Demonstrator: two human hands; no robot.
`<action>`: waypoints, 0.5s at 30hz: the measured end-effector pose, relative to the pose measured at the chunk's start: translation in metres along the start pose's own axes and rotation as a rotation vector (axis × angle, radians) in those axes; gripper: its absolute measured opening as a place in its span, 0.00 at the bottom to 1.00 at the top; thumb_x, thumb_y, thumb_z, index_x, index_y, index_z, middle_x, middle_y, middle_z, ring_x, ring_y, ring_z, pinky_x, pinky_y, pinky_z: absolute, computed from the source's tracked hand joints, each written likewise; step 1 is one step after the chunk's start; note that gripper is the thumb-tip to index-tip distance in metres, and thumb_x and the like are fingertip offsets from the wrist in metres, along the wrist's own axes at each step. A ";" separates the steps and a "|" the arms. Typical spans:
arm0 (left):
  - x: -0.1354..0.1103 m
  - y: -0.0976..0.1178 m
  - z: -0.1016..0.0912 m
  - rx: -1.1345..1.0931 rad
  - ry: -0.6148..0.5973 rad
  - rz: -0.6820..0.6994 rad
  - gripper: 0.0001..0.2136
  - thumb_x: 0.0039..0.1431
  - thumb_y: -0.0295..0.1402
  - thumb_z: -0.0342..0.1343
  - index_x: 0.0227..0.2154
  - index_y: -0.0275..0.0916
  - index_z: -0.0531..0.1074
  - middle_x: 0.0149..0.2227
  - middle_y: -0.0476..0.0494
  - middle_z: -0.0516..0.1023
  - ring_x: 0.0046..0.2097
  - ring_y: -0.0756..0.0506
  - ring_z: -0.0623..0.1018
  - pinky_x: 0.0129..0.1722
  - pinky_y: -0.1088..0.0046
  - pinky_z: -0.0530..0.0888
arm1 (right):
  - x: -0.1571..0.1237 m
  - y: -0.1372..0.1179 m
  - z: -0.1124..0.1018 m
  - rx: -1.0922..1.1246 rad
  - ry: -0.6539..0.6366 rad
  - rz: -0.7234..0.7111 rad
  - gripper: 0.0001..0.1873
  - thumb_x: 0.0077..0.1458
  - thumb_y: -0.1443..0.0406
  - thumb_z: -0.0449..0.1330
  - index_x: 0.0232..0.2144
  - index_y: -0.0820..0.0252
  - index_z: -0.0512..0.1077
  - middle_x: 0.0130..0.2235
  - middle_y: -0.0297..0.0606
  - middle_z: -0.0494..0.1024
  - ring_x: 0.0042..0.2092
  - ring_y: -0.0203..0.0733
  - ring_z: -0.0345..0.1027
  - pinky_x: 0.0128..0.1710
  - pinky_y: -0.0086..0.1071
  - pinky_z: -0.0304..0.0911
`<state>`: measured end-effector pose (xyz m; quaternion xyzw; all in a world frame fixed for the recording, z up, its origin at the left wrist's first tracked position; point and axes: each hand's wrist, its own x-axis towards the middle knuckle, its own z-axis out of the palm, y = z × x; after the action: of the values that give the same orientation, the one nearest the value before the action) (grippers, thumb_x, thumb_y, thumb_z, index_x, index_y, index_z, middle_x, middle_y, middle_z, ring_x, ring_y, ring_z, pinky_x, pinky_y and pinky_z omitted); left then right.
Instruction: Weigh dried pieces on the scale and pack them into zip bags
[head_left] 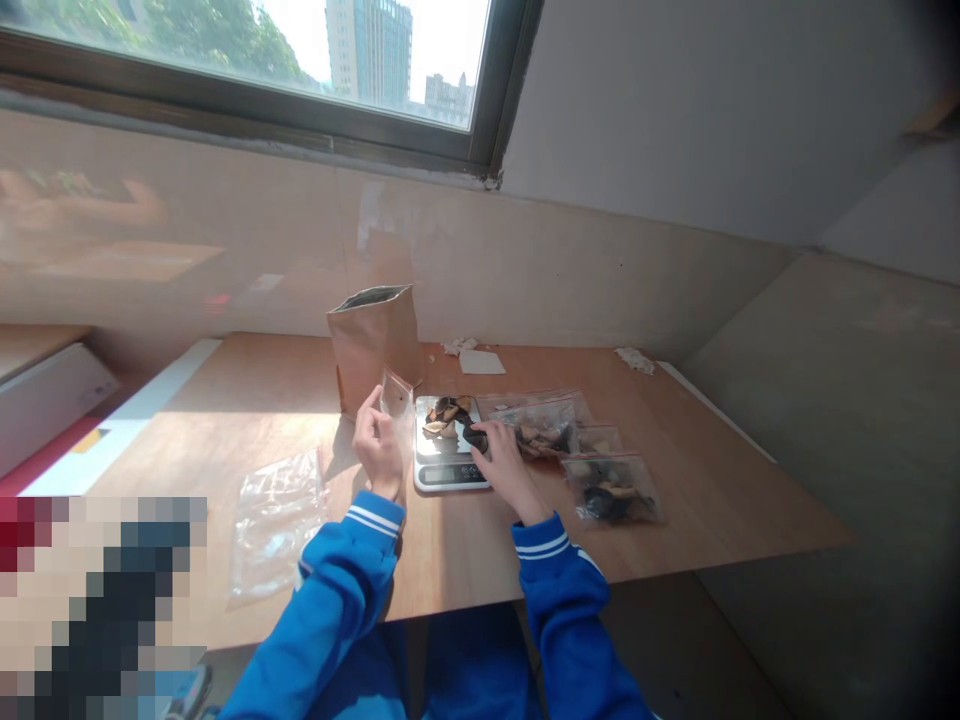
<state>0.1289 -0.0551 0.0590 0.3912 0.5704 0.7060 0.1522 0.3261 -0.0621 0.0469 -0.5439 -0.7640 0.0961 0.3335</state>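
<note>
My left hand (377,445) pinches a small clear zip bag (397,400), upright at the left edge of a white digital kitchen scale (452,476). On the scale's shiny plate lies a small heap of dried slices (444,418), tan and dark brown, which look like dried mushroom. My right hand (504,458) reaches over the plate's right side, its fingers closed about dark dried slices (474,436). The scale's display is too small to read. Just right of that hand lie filled zip bags (551,428) of similar slices, partly overlapping.
Behind my left hand stands an open brown paper bag (375,340). A large flat clear bag (276,520) lies at the left. Another filled zip bag (613,490) is near the right front. White paper (481,362) and crumpled scraps (634,360) lie along the wall.
</note>
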 end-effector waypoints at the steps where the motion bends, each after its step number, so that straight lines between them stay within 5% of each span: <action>1: -0.002 -0.002 0.001 -0.008 -0.002 -0.015 0.12 0.61 0.34 0.45 0.39 0.38 0.74 0.53 0.38 0.76 0.54 0.42 0.74 0.54 0.61 0.69 | 0.000 0.000 0.001 -0.006 -0.009 0.000 0.15 0.54 0.71 0.55 0.44 0.57 0.70 0.45 0.43 0.72 0.49 0.50 0.65 0.51 0.46 0.64; 6: -0.013 -0.010 0.003 -0.031 -0.065 0.070 0.12 0.59 0.33 0.49 0.21 0.41 0.62 0.54 0.39 0.76 0.55 0.41 0.74 0.55 0.59 0.69 | 0.004 0.000 -0.003 0.011 -0.030 0.029 0.09 0.56 0.69 0.56 0.40 0.59 0.72 0.42 0.43 0.75 0.45 0.49 0.67 0.48 0.45 0.64; 11: -0.014 -0.016 0.001 -0.009 -0.074 0.108 0.12 0.61 0.33 0.48 0.22 0.42 0.59 0.54 0.39 0.76 0.55 0.40 0.74 0.54 0.57 0.69 | 0.010 -0.008 -0.013 0.160 0.067 0.129 0.08 0.57 0.63 0.57 0.35 0.58 0.74 0.37 0.40 0.77 0.37 0.45 0.69 0.42 0.40 0.65; 15: -0.013 -0.019 -0.002 -0.018 -0.092 0.146 0.10 0.61 0.33 0.47 0.23 0.42 0.61 0.55 0.39 0.75 0.56 0.40 0.74 0.54 0.56 0.70 | 0.030 -0.037 -0.016 0.487 0.223 0.227 0.14 0.56 0.56 0.59 0.40 0.59 0.72 0.35 0.39 0.77 0.32 0.39 0.68 0.35 0.34 0.66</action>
<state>0.1317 -0.0599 0.0365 0.4627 0.5263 0.7015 0.1298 0.3015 -0.0532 0.0900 -0.5371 -0.6114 0.2530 0.5232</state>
